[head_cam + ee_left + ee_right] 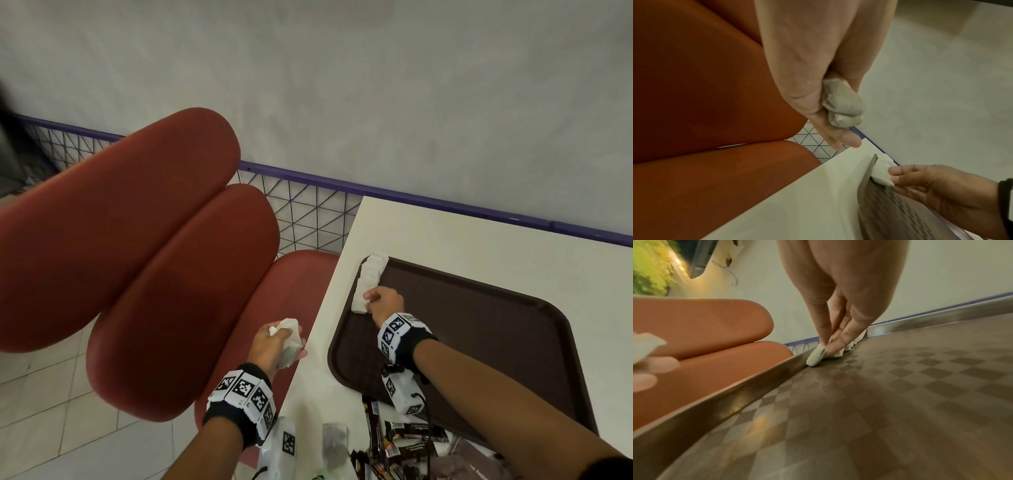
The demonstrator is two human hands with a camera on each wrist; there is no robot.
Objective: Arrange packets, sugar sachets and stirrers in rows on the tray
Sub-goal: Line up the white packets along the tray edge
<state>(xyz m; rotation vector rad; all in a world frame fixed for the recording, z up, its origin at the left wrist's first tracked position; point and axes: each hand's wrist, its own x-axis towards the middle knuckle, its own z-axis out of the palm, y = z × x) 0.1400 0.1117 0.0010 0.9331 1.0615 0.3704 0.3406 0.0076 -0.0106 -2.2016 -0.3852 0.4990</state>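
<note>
A brown tray (pixel 479 329) lies on the white table (pixel 479 240). A row of white sugar sachets (pixel 371 270) runs along the tray's left rim. My right hand (pixel 383 303) pinches the nearest sachet (pixel 816 356) of that row between thumb and fingers, its lower end on the tray floor (pixel 900 394) against the rim. My left hand (pixel 274 342) hovers left of the table edge and grips a bunch of white sachets (pixel 842 104) in its curled fingers. The right hand (pixel 920 183) with its sachet (pixel 881 173) also shows in the left wrist view.
Dark brown packets (pixel 404 442) and a clear bag (pixel 334 442) lie heaped on the table near its front edge. A red padded bench (pixel 137 257) stands left of the table. A purple-railed wire fence (pixel 308 212) and a grey wall (pixel 376 85) lie beyond.
</note>
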